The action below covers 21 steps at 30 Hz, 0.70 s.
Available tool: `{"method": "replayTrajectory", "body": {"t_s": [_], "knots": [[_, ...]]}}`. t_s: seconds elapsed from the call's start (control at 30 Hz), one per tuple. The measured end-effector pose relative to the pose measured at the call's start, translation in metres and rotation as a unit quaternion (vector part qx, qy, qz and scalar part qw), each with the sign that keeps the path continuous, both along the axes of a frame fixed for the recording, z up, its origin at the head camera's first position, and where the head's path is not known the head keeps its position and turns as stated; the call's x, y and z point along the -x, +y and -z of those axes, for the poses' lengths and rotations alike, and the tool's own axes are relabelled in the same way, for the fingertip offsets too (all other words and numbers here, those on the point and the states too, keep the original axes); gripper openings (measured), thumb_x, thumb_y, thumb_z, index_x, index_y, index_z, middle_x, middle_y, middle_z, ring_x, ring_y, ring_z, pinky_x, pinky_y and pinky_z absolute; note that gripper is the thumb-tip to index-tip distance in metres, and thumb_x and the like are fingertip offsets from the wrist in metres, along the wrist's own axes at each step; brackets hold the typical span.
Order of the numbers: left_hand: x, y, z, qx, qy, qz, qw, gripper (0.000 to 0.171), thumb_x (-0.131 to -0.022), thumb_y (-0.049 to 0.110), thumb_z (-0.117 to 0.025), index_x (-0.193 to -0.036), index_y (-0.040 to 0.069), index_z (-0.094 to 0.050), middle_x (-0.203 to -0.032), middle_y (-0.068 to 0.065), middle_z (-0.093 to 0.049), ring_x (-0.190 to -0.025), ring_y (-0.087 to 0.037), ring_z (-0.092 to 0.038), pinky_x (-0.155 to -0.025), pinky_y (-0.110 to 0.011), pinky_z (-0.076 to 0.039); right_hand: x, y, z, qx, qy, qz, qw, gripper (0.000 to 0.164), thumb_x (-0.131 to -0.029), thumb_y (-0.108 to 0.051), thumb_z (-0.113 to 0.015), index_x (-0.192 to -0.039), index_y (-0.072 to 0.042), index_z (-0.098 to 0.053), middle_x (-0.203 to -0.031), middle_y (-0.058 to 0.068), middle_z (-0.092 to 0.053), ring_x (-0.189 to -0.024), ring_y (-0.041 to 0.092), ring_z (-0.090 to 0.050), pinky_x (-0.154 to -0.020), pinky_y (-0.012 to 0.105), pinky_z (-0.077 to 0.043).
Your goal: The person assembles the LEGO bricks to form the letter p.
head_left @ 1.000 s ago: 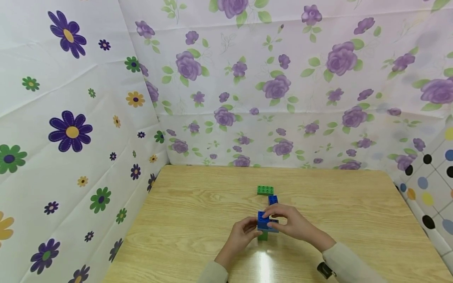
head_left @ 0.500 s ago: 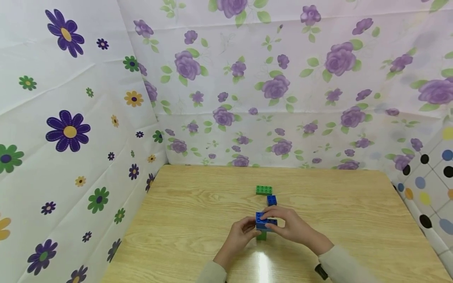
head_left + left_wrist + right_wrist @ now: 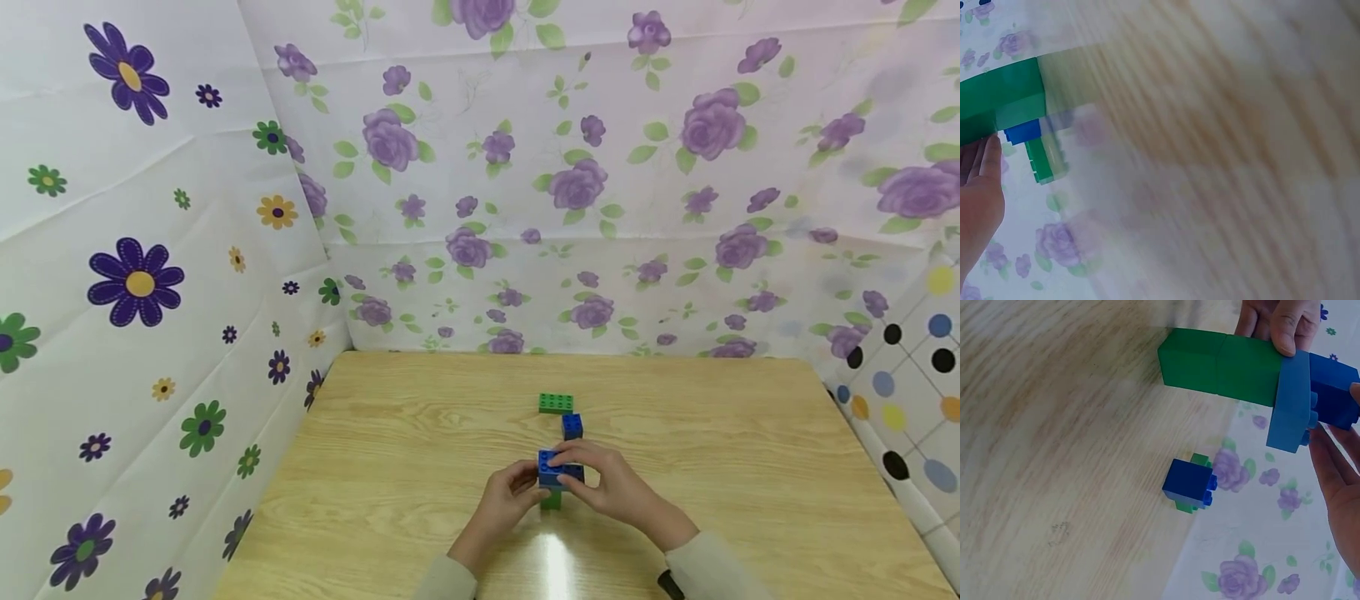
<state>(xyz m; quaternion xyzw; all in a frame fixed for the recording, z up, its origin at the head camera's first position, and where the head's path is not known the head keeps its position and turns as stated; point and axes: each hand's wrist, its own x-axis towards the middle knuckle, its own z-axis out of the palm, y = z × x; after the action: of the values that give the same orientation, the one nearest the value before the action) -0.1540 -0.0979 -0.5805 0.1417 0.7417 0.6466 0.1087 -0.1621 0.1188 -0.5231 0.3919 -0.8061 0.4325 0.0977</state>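
A small brick tower stands on the table in front of me. Two green toy bricks (image 3: 1219, 365) form its column, a lighter blue brick (image 3: 1291, 403) crosses above them and juts to the right, and a dark blue brick (image 3: 1330, 390) tops it on the left. My right hand (image 3: 615, 490) pinches that dark blue brick between thumb and fingers. From the left, my left hand (image 3: 504, 504) grips the tower, its thumb over the seam between green and lighter blue. In the left wrist view, its fingers (image 3: 988, 159) lie against the green side.
Just behind the tower, a loose dark blue brick (image 3: 572, 427) sits on the wooden table (image 3: 420, 433). Farther back lies a green brick (image 3: 556, 404) with two rows of studs. Flowered cloth (image 3: 525, 192) hangs along the table's far side and left side.
My right hand has come down slightly with the dark blue brick, which now sits lower on the lighter blue one. The left hand keeps its grip. The head view has shifted a little.
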Motion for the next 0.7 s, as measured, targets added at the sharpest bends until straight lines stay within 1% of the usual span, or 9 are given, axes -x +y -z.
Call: {"method": "replayTrajectory", "body": {"t_s": [0.1,0.17,0.3,0.4,0.43,0.5,0.63,0.7], "knots": [[-0.003,-0.001,-0.002,0.002,0.002,0.001,1.0000,0.038,-0.091,0.014,-0.068,-0.127,0.010,-0.059,-0.127,-0.005,-0.060,-0.123,-0.023,-0.053,-0.103,-0.027,-0.046,-0.002,-0.001,0.003,0.004,0.005,0.003,1.000,0.032,-0.086,-0.005,-0.072,-0.115,-0.017,-0.067,-0.121,0.003,-0.063,-0.111,0.025,-0.060,-0.087,0.038,-0.057],[-0.006,-0.001,-0.004,-0.004,0.006,0.002,1.0000,0.042,-0.091,0.014,-0.067,-0.131,0.010,-0.056,-0.132,-0.007,-0.057,-0.126,-0.024,-0.051,-0.104,-0.028,-0.044,-0.003,-0.002,0.004,0.003,0.008,0.002,1.000,0.031,-0.088,-0.007,-0.070,-0.117,-0.016,-0.066,-0.122,0.003,-0.062,-0.112,0.024,-0.060,-0.087,0.036,-0.057],[-0.009,-0.001,-0.004,-0.036,0.029,0.008,0.9989,0.046,-0.093,0.011,-0.064,-0.137,0.007,-0.049,-0.137,-0.013,-0.051,-0.129,-0.028,-0.047,-0.106,-0.029,-0.042,-0.005,-0.002,0.005,-0.001,0.001,0.002,1.000,0.028,-0.091,-0.010,-0.067,-0.118,-0.017,-0.066,-0.126,0.001,-0.061,-0.115,0.023,-0.058,-0.089,0.033,-0.056],[-0.008,0.001,-0.006,-0.063,0.042,0.011,0.9970,0.045,-0.094,0.008,-0.062,-0.136,0.005,-0.049,-0.137,-0.015,-0.051,-0.130,-0.028,-0.047,-0.107,-0.029,-0.041,-0.006,-0.002,0.005,0.002,-0.004,0.007,1.000,0.028,-0.092,-0.010,-0.067,-0.118,-0.016,-0.065,-0.127,0.000,-0.060,-0.116,0.022,-0.058,-0.089,0.032,-0.056],[-0.008,0.002,-0.007,-0.070,0.046,0.012,0.9964,0.044,-0.094,0.007,-0.062,-0.136,0.004,-0.049,-0.137,-0.016,-0.051,-0.129,-0.029,-0.047,-0.107,-0.029,-0.040,-0.006,-0.001,0.005,0.004,-0.003,0.009,1.000,0.028,-0.092,-0.010,-0.067,-0.118,-0.016,-0.065,-0.127,0.000,-0.060,-0.116,0.022,-0.058,-0.089,0.032,-0.056],[-0.009,0.004,-0.015,-0.077,0.054,0.011,0.9955,0.042,-0.094,0.006,-0.061,-0.134,0.002,-0.051,-0.134,-0.018,-0.052,-0.128,-0.029,-0.049,-0.107,-0.028,-0.041,-0.006,-0.001,0.006,0.009,-0.003,0.013,1.000,0.028,-0.091,-0.010,-0.067,-0.119,-0.015,-0.065,-0.127,0.000,-0.060,-0.116,0.022,-0.058,-0.089,0.033,-0.056],[-0.013,0.007,-0.031,-0.073,0.055,0.000,0.9958,0.038,-0.092,0.003,-0.062,-0.129,-0.003,-0.053,-0.130,-0.022,-0.055,-0.124,-0.034,-0.051,-0.103,-0.028,-0.045,-0.008,-0.002,0.008,0.019,-0.011,0.019,1.000,0.029,-0.092,-0.011,-0.066,-0.120,-0.016,-0.064,-0.127,0.001,-0.060,-0.114,0.022,-0.059,-0.089,0.034,-0.056],[-0.012,0.008,-0.029,-0.069,0.059,-0.003,0.9959,0.038,-0.092,0.003,-0.062,-0.128,-0.003,-0.054,-0.129,-0.021,-0.056,-0.123,-0.033,-0.053,-0.102,-0.027,-0.046,-0.009,-0.001,0.009,0.021,-0.017,0.017,0.999,0.030,-0.092,-0.011,-0.065,-0.122,-0.017,-0.063,-0.127,0.002,-0.060,-0.113,0.021,-0.060,-0.088,0.035,-0.056]]}}
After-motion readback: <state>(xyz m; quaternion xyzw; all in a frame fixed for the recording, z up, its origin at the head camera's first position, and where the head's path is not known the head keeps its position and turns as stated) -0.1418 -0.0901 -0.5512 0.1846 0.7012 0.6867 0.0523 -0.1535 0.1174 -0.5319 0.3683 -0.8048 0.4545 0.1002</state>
